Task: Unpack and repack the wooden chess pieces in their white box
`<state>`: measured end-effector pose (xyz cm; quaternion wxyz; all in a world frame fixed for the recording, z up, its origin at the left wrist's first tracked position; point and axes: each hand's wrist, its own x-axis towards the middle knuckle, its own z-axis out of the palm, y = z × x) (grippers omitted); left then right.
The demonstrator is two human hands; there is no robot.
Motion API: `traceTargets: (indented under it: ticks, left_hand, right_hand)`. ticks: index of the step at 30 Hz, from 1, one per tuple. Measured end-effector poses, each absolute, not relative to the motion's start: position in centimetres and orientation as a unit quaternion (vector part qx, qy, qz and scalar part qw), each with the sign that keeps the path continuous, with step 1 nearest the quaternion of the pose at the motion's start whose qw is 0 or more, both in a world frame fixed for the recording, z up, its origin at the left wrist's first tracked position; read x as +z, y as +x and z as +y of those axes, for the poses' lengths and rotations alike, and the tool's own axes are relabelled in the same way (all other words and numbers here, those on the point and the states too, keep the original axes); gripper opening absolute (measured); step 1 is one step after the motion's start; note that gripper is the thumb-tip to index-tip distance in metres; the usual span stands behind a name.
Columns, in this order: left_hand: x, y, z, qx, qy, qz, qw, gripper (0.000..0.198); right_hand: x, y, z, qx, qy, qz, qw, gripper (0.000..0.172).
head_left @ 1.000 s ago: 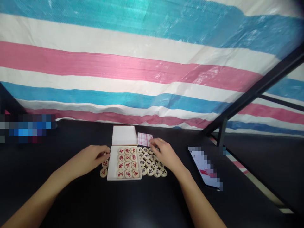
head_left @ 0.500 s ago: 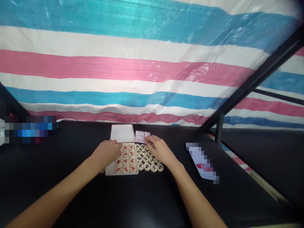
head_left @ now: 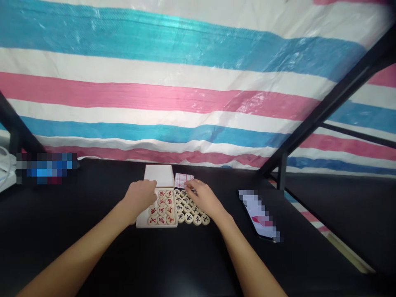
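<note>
A white box [head_left: 142, 218] lies on the black table, holding rows of round Chinese chess pieces with red characters [head_left: 161, 210]. My left hand [head_left: 138, 199] is over the box's left side, fingers curled down and closed; whatever is under the fingertips is hidden. Beside the box on the right, round pieces with black characters [head_left: 187, 208] lie in rows on the table. My right hand [head_left: 202, 197] hovers over or rests on their far right part, thumb and fingers bent but apart, covering some pieces. Its fingertips are close to a folded sheet with pink lines [head_left: 182, 178].
The white lid [head_left: 159, 176] lies behind the box, inside up. A phone [head_left: 258, 216] with a blurred screen lies to the right. Far left are a blurred blue item [head_left: 46, 168] and a white object with a cable [head_left: 6, 169]. Black metal bars and a striped sheet stand behind.
The view has shifted slightly, so the scene sits a little differently. My left hand has drawn slightly in over the box's left edge. My right hand stays near the black-lettered pieces.
</note>
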<state>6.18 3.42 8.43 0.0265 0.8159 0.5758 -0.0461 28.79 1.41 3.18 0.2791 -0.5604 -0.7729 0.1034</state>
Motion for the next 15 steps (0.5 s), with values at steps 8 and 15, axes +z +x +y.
traceTargets:
  ticks: [8, 15]
  left_hand:
    - [8.3, -3.5, 7.4, 0.029, 0.834, 0.492, 0.249, 0.03]
    - [5.5, -5.2, 6.9, 0.047, 0.824, 0.472, 0.31, 0.033]
  right_hand:
    - [3.9, 27.0, 0.4, 0.088, -0.52, -0.79, 0.314, 0.017]
    - [3.5, 23.5, -0.9, 0.065, -0.44, -0.851, 0.279, 0.019]
